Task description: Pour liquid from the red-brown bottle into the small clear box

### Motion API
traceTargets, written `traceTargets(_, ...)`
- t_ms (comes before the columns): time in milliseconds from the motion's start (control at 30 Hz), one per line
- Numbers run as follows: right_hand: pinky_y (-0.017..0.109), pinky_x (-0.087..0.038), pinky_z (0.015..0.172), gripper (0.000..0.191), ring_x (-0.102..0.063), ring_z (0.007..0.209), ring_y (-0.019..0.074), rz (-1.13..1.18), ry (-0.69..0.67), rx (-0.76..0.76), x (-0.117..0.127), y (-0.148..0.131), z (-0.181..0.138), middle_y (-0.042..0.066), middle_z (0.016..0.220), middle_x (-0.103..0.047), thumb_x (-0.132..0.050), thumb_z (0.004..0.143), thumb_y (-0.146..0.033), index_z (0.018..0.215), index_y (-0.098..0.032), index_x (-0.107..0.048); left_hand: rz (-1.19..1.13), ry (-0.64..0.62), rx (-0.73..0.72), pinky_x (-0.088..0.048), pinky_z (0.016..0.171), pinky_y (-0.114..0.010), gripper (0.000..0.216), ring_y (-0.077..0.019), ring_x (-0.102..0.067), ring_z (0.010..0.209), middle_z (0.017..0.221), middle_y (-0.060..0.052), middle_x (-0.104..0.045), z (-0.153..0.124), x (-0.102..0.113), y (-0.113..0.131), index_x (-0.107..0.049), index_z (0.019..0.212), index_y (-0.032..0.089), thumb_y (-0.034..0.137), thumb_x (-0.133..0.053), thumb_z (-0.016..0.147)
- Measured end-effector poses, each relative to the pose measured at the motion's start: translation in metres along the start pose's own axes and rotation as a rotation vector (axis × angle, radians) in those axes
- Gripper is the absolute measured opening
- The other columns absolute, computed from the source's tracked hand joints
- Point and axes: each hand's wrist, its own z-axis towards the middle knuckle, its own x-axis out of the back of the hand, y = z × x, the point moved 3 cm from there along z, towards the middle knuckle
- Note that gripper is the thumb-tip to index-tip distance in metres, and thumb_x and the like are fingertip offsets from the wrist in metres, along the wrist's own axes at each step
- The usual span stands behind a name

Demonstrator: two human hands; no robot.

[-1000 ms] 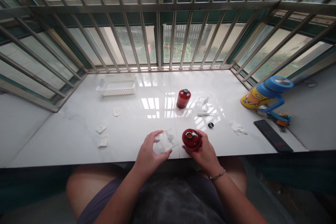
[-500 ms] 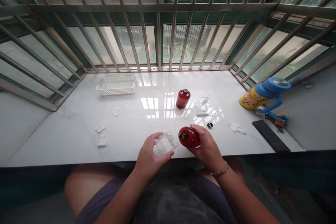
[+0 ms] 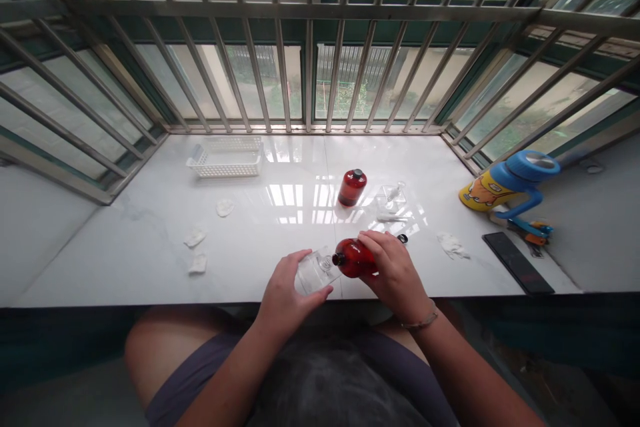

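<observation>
1. In the lower middle of the frame, the left hand [image 3: 286,290] has its thumb and fingers spread partway apart, bent around a clear bottle [image 3: 315,272] held between them.
2. The clear bottle sits just left of the frame's centre line, above the near edge of the white countertop [image 3: 125,260]; it leans, with its neck toward the upper right.
3. Right of it, the right hand [image 3: 400,277] curls its fingers over the body of an uncapped red bottle [image 3: 356,258] and grips it; the thumb is hidden.
4. The red bottle lies tipped almost on its side, its dark mouth pointing left, right beside the clear bottle's neck. Whether the two touch, or whether any liquid runs, cannot be told.
5. A small black cap [image 3: 403,239] shows just above the right hand, partly covered by it.
6. Near the middle of the frame, a capped red bottle [image 3: 353,188] stands upright; some clear pieces [image 3: 391,199] lie to its right.
7. At centre left are a white basket [image 3: 227,170] and, below it, three bits of white tissue [image 3: 197,263].
8. At centre right lie a crumpled tissue [image 3: 453,245], a black phone [image 3: 517,262] and a blue-and-yellow flask [image 3: 493,183], tilted.
</observation>
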Motion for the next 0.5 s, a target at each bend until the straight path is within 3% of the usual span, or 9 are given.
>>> traceTargets(500, 0.059, -0.042, 0.119, 0.063, -0.063, 0.135, 0.0330, -0.089, -0.070, 0.049, 0.0074, 0.0028, 0.0068, 0.014, 0.144, -0.068, -0.065, 0.094, -0.013, 0.154, -0.025, -0.048, -0.005, 0.004, -0.027, -0.058, 0.110, -0.051, 0.069, -0.0310, -0.068, 0.127, 0.136, -0.008, -0.070, -0.0001, 0.0027, 0.0023, -0.061, 0.139, 0.029, 0.037, -0.093, 0.078)
